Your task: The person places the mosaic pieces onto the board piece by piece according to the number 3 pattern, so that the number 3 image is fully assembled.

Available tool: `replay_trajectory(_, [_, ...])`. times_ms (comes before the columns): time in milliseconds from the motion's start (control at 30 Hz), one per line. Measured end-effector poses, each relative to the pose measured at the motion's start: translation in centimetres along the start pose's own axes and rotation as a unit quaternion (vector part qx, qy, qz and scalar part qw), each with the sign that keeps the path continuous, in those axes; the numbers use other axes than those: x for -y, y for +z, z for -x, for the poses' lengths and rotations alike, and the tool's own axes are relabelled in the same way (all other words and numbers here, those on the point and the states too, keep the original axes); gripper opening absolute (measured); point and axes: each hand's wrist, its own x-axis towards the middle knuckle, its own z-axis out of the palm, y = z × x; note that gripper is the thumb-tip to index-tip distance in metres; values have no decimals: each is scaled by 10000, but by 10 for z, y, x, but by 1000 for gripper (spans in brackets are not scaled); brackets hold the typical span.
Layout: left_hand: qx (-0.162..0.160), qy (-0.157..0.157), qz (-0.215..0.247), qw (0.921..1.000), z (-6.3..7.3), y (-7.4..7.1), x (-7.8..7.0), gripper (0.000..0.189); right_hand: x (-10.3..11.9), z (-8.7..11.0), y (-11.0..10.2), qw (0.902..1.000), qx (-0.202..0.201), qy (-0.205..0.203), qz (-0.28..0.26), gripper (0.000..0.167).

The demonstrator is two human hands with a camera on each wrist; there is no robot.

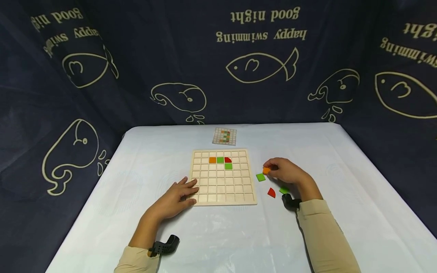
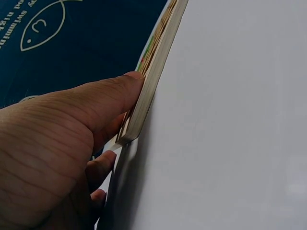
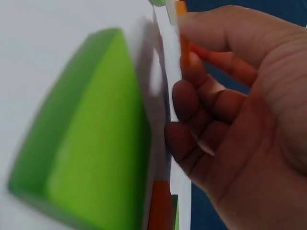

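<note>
My right hand (image 1: 285,170) pinches an orange square tile (image 1: 266,171) between thumb and fingers, right of the board. In the right wrist view the orange tile shows edge-on at the fingertips. A green square tile (image 1: 261,177) lies beside that hand, with a red quarter-circle tile (image 1: 271,192) nearer me. Another green tile (image 1: 284,190), partly covered by the wrist camera, looms large in the right wrist view. With fingers spread, my left hand (image 1: 176,198) rests on the left edge of the wooden grid board (image 1: 221,201); its thumb lies near the front corner.
On the board sit an orange tile (image 1: 212,160), a green tile (image 1: 220,160), a red quarter-circle (image 1: 227,160) and a green tile (image 1: 228,166) below it. A small pattern card (image 1: 216,139) lies behind the board on the white tabletop (image 1: 153,151). A dark printed curtain (image 1: 211,57) surrounds the back.
</note>
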Motion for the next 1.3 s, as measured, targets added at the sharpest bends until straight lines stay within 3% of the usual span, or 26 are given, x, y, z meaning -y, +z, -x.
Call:
replay_trajectory(300, [8,1,20,10000,1,1,1,46,18,-6,4,9980,-151,-467,-402,31])
replay_trajectory(600, [25,-7,-23,10000,-1,1,-1,47,48,-20,18,9934,110,-1048,-456,30])
replay_trajectory(900, [16,-47,18,10000,-1,-1,-2,46,67,-35,35,9902,417,-1313,-227,32])
replay_trajectory(1300, [15,-66,-1,10000,-1,0,0,46,83,-47,49,9863,624,-1476,-395,33])
